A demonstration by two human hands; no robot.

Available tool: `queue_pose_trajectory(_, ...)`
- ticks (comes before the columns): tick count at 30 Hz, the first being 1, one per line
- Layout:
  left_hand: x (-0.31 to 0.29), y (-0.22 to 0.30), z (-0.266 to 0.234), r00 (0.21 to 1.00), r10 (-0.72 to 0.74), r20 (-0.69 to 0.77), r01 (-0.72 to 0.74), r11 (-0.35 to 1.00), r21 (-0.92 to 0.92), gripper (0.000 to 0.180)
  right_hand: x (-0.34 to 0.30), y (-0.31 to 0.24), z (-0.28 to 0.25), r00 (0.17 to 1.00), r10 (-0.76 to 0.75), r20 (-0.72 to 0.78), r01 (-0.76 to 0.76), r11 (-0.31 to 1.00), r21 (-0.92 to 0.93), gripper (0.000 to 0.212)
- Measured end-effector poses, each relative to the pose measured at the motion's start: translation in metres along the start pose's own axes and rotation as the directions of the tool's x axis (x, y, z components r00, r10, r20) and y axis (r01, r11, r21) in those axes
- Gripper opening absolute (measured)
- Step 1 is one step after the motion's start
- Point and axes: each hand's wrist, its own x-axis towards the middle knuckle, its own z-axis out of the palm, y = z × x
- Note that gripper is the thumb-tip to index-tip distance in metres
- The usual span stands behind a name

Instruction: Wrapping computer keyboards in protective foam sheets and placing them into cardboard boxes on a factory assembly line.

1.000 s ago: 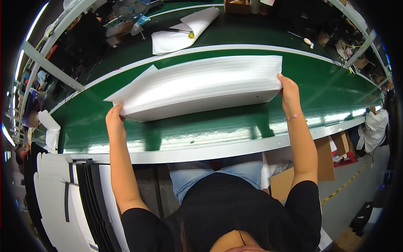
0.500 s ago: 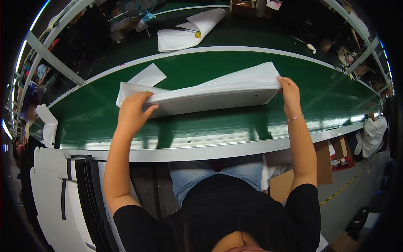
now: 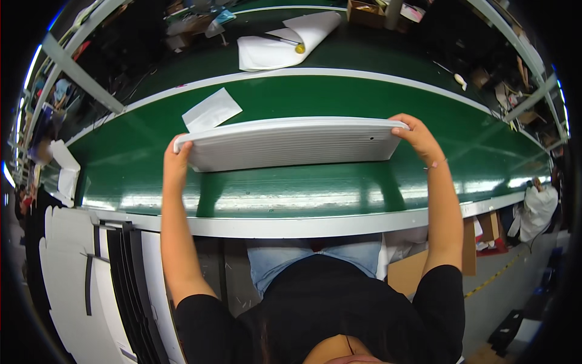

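While both forearms reach up from the near edge, the left hand (image 3: 177,159) and the right hand (image 3: 417,134) grip the two ends of a thick stack of white sheets (image 3: 290,144), which is held on edge above the green table (image 3: 303,188) with its layered side facing the camera. The left hand's fingers curl around the stack's left end, thumb on the near face; the right hand's fingers wrap over the top right corner, closed on it. Whether the stack's lower edge touches the table cannot be told.

Near left, below the table's pale front rim, flat white and black panels (image 3: 91,285) stand stacked upright. On the table just beyond the stack's left end lies a loose white sheet (image 3: 212,109). Farther off, past a pale dividing strip, a second green surface carries a folded white sheet (image 3: 285,42) with a small yellow object on it. At the far right edge another person in white (image 3: 536,209) bends over.

Half a second ago the stack lay flatter and tilted, with the left hand spread on top; now it is turned upright and squared.
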Motion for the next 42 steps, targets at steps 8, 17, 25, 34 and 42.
queue_pose_trajectory(8, 0.005, 0.001, 0.037, 0.947, 0.034, -0.318, 0.167, 0.796, 0.581, 0.044, 0.023, 0.013, 0.080, 0.863, 0.256, -0.436, -0.011, 0.872, 0.489, 0.038)
queue_pose_trajectory(17, -0.027, 0.019, 0.014, 0.938, 0.339, -0.072, 0.009, 0.184, 0.983, 0.040, 0.003, -0.008, 0.086, 0.901, 0.294, -0.318, -0.168, 0.914, 0.370, 0.040)
queue_pose_trajectory(25, -0.167, 0.090, -0.185, 0.750, 0.332, -0.572, 0.562, 0.134, 0.816, 0.025, 0.001, -0.001, 0.092, 0.906, 0.272, -0.325, -0.134, 0.912, 0.389, 0.040)
queue_pose_trajectory(34, -0.280, 0.137, -0.235, 0.513, -0.506, -0.693, 0.852, 0.205, 0.481, 0.037, -0.008, -0.011, 0.093, 0.918, 0.307, -0.250, -0.161, 0.867, 0.471, 0.041)
queue_pose_trajectory(42, -0.295, 0.128, -0.224, 0.633, -0.289, -0.718, 0.772, 0.301, 0.560, 0.035, -0.004, 0.006, 0.092, 0.936, 0.279, -0.216, -0.146, 0.864, 0.481, 0.043)
